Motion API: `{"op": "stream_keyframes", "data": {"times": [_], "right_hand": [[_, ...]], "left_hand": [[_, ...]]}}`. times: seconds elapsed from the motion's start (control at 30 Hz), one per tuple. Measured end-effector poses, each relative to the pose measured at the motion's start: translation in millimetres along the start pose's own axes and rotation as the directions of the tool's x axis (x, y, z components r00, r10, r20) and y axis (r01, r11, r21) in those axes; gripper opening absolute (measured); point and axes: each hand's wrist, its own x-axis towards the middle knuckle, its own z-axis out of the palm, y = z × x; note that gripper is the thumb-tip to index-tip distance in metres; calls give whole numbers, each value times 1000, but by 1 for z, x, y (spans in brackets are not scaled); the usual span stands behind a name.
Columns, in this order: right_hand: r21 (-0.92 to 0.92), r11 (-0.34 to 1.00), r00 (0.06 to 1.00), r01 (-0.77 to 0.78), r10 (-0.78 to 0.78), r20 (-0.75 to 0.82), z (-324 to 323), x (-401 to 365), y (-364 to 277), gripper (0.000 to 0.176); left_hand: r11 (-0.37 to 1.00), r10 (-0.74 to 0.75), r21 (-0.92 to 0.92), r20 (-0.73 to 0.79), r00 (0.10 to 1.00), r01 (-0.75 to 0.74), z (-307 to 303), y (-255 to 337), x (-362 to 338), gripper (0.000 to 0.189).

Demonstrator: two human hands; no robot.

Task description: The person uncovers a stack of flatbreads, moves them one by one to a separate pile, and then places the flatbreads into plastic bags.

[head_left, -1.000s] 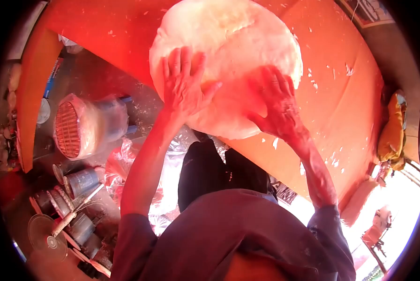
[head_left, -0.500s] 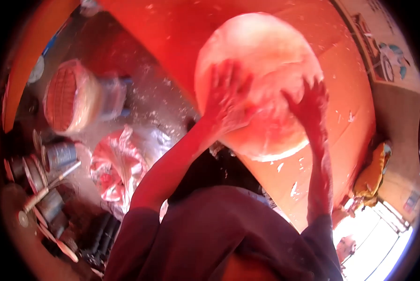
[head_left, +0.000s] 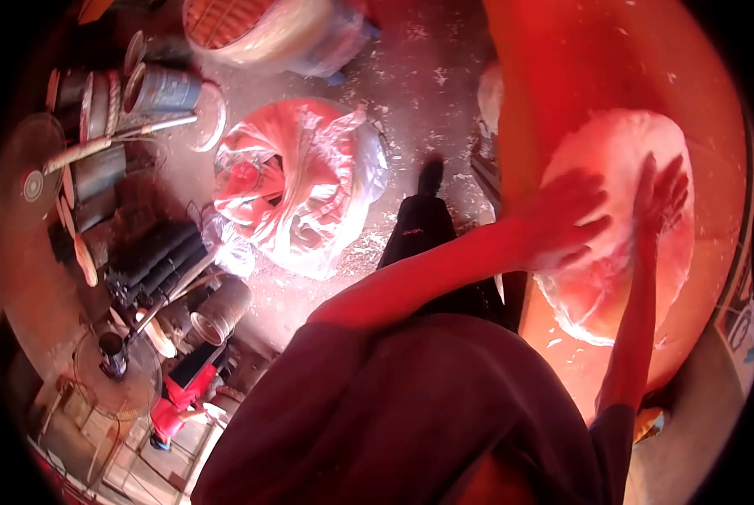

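A large pale disc (head_left: 600,151), soft-looking with a ragged white edge, lies on the orange-red tabletop (head_left: 697,63). I cannot make out what it is made of. My left hand (head_left: 565,220) lies on its near left side with the fingers spread. Farther right, my right hand (head_left: 661,195) rests on the disc, fingers stretched out and slightly apart. Neither hand grips anything. The two hands and forearms hide parts of the disc. Small white scraps cling to the tabletop around it.
On the floor left of the table stands an open white sack (head_left: 310,185). Behind it is a plastic-wrapped round bundle (head_left: 310,38). Tins (head_left: 162,88), a metal pot (head_left: 223,310) and a fan (head_left: 116,366) crowd the left. A person in red (head_left: 179,408) appears lower left.
My view has swung to the left, so the table and disc now appear farther right. Both hands stay at the disc, with the right hand now nearer its middle.
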Motion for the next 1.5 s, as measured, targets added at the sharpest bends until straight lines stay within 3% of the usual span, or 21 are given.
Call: {"op": "stream_keyframes", "data": {"times": [0.03,0.07,0.13,0.17,0.23,0.3,0.33,0.4,0.47,0.53,0.57,0.67,1.0,1.07,1.13,1.2,1.3,1.37,1.43,1.47,1.5], "right_hand": [[0,1000,1000,8,-8,0,-2,0,0,76],[-1,1000,1000,11,-11,21,-5,0,-2,75],[-14,1000,1000,16,-16,6,-1,0,2,75],[-32,999,1000,18,-19,-14,0,0,3,75],[-17,1000,1000,13,-13,10,-1,0,0,74],[-53,998,1000,20,-20,5,-3,-1,-1,71],[-58,998,1000,9,-8,4,-4,0,0,71],[-33,999,1000,23,-22,9,-2,1,1,71],[-31,999,999,43,-44,-20,7,-5,7,73],[-12,999,996,53,-54,-68,6,-2,6,74],[17,999,997,36,-35,-63,1,-4,2,74],[-7,1000,998,12,-12,-63,-10,-2,-8,73],[0,1000,997,-20,20,-68,-23,-3,-16,74],[16,999,998,-27,28,-63,-30,-3,-19,74],[8,1000,996,-27,27,-85,-30,-2,-18,74],[5,1000,997,-18,18,-81,-31,-5,-18,75],[50,997,998,-65,65,-6,-49,0,-26,77],[49,997,998,-65,65,-7,-51,1,-28,77],[39,998,998,-58,59,-5,-52,1,-29,77],[34,998,998,-58,58,-8,-51,2,-29,77],[30,998,998,-60,60,-9,-52,2,-29,77]], "left_hand": [[996,-76,-49,-117,990,70,-17,-8,-26,45],[955,-298,-12,-7,955,298,-61,-10,-35,42],[778,-448,332,-303,841,533,-114,-35,-99,41],[733,-517,207,-449,729,648,-142,-63,-143,39],[344,-497,608,-529,688,716,-202,-94,-226,51],[181,-689,479,-562,458,859,-234,-109,-282,50],[190,-690,484,-553,467,854,-237,-114,-297,50],[100,-949,-70,-306,74,992,-246,-117,-325,47],[246,-839,361,-385,384,899,-267,-139,-380,37],[276,-831,371,-371,414,887,-322,-151,-395,17],[230,-922,-384,-381,74,894,-314,-100,-295,10],[184,-925,-237,-370,87,954,-327,-75,-242,20],[631,-771,18,-99,630,775,-331,-75,83,22],[804,-575,160,-34,818,572,-307,-90,150,23],[639,-759,-128,51,649,758,-274,-99,207,25],[791,-502,-295,185,845,535,-240,-152,253,21],[975,-199,-91,35,979,201,-174,-192,319,22],[912,-231,354,28,973,206,-151,-168,345,17],[905,-329,293,27,944,308,-130,-176,361,20],[930,-103,353,-31,994,108,-117,-170,357,20],[986,-146,89,79,986,139,-104,-172,358,21]]}}
